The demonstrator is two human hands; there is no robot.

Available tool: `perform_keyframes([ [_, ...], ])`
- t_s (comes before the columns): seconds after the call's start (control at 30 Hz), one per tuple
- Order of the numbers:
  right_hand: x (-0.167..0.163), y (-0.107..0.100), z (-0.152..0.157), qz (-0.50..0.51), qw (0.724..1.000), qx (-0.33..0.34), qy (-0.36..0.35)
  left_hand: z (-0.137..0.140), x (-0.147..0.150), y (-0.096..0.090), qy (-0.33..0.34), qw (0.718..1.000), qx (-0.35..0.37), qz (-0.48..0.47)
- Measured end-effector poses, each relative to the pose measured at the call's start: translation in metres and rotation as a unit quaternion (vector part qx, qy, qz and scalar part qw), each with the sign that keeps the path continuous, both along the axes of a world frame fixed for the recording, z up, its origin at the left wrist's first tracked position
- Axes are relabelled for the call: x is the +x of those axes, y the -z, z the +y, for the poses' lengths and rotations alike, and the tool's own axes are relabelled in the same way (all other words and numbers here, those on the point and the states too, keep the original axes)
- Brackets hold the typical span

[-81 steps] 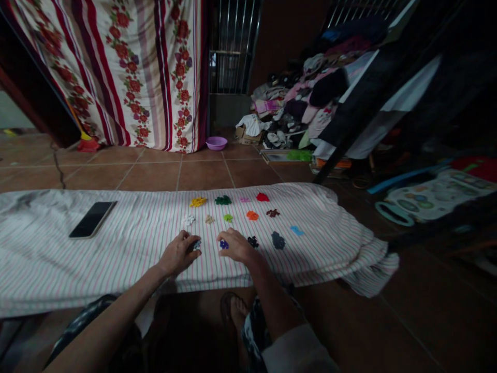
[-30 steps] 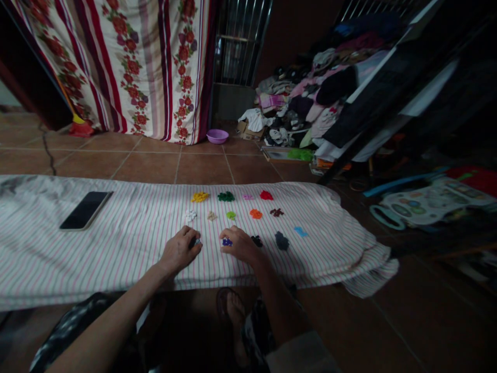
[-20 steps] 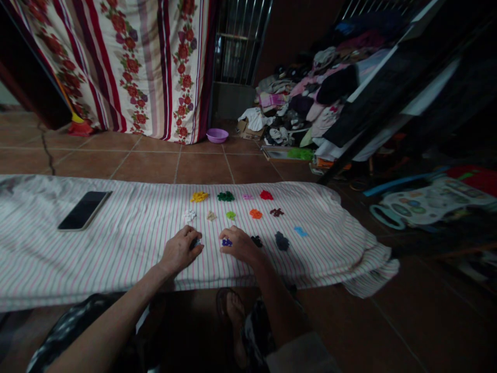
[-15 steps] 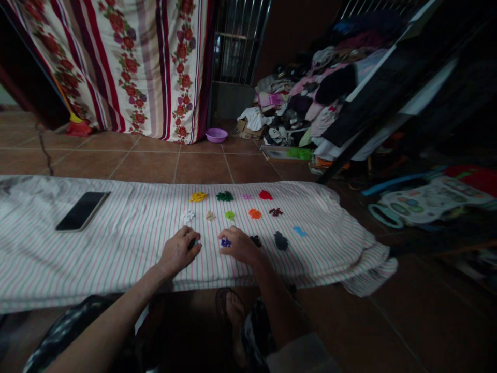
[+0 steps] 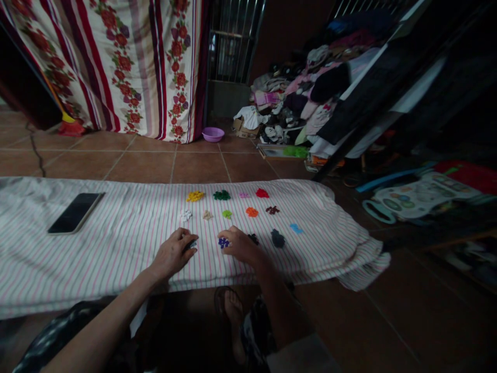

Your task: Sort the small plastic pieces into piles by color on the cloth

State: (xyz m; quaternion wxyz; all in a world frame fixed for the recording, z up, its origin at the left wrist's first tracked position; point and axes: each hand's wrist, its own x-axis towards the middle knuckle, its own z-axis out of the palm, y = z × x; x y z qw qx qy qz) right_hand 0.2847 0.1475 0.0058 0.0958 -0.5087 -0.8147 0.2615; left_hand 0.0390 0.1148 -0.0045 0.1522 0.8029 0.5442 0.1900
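A striped cloth (image 5: 116, 243) lies on the tiled floor with small piles of coloured pieces sorted on it. My left hand (image 5: 171, 255) rests curled over a dark pile (image 5: 191, 243), fingertips touching it. My right hand (image 5: 243, 246) lies flat beside a small purple-blue pile (image 5: 223, 242), fingertips at it, partly covering a black pile (image 5: 253, 238). Farther out lie yellow (image 5: 194, 196), dark green (image 5: 221, 195), red (image 5: 262, 193), orange (image 5: 251, 212), light green (image 5: 227, 213), white (image 5: 185, 215) and dark blue (image 5: 277, 238) piles.
A black phone (image 5: 75, 213) lies on the cloth at the left. A floral curtain (image 5: 128, 62) hangs behind, with a purple bowl (image 5: 213, 134) on the floor. A heap of clothes (image 5: 298, 103) and toys (image 5: 411, 197) fill the right. My foot in a sandal (image 5: 229, 305) is below.
Both hands stay on the same piles with only small finger motion. The camera has drifted a little to the right, shifting everything left in view.
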Motion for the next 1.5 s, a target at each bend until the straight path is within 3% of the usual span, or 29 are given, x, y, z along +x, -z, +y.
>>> perform_keyframes([
  [0.27, -0.006, 0.005, 0.003, 0.019, 0.998, 0.059, -0.015, 0.000, 0.002, 0.001, -0.017, 1.000, 0.005, -0.006],
  [0.8, -0.006, 0.019, 0.004, 0.057, 0.992, 0.105, -0.049, -0.001, 0.007, 0.000, -0.038, 0.998, 0.017, 0.038],
  [1.27, -0.010, 0.017, 0.005, 0.041, 0.991, 0.121, -0.049, 0.001, 0.010, -0.002, -0.021, 0.998, 0.054, 0.008],
  [1.5, -0.010, 0.011, 0.004, 0.034, 0.993, 0.105, -0.051, 0.001, 0.012, -0.003, -0.033, 0.999, 0.021, 0.031],
])
